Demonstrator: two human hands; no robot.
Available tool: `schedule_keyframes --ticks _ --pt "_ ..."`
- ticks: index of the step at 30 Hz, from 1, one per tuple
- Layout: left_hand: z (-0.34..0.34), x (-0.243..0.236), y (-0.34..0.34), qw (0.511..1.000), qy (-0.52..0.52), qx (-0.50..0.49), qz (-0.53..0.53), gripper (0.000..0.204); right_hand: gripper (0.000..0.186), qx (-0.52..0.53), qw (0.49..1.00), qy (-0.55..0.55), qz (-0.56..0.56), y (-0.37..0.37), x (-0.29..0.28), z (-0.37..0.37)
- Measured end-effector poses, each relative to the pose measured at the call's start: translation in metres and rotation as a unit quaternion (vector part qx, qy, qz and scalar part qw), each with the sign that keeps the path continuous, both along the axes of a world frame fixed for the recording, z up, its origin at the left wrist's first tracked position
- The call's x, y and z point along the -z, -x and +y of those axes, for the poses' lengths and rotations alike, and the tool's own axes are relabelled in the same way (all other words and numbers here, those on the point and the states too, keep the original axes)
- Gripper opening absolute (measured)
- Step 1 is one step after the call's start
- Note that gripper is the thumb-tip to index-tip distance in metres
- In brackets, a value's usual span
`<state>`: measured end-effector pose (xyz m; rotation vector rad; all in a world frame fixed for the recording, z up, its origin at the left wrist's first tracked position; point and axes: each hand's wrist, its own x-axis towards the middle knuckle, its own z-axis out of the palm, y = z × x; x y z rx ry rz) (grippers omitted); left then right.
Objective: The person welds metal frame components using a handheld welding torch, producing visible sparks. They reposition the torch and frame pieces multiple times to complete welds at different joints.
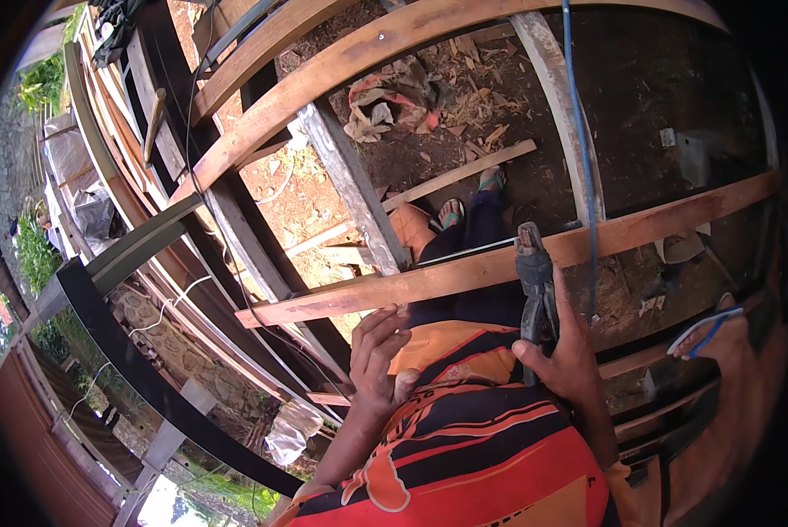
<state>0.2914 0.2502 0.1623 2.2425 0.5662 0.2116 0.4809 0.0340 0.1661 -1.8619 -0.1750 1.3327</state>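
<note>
My right hand (571,356) is closed around the dark handles of a pair of pliers (539,285), held upright with the jaws pointing away from me. The jaws overlap a reddish wooden batten (341,300) in the view, and I cannot tell if they touch it. Left of the pliers, my left hand (379,358) has loosely bent fingers and the thumb apart, and nothing shows in it. Its fingertips are at the near edge of the batten.
Grey rafters (350,180) cross under another long batten (323,75). A blue cord (580,132) hangs over the frame at right. Another person's sandalled foot (705,334) is at the right. Below lie a crumpled sack (389,101) and wood scraps. A black metal beam (139,360) curves at left.
</note>
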Motion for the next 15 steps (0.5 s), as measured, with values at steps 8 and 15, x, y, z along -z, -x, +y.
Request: schedule_keyframes --ticks 8,15 --pt "0.106 0.098 -0.072 0.948 0.031 -0.302 0.09 0.077 0.111 -0.037 0.999 0.016 0.011 -0.04 0.002 0.018" --pt "0.133 0.212 -0.124 0.912 -0.065 -0.362 0.179 0.101 0.114 -0.059 0.988 0.086 0.113 -0.058 0.006 0.049"
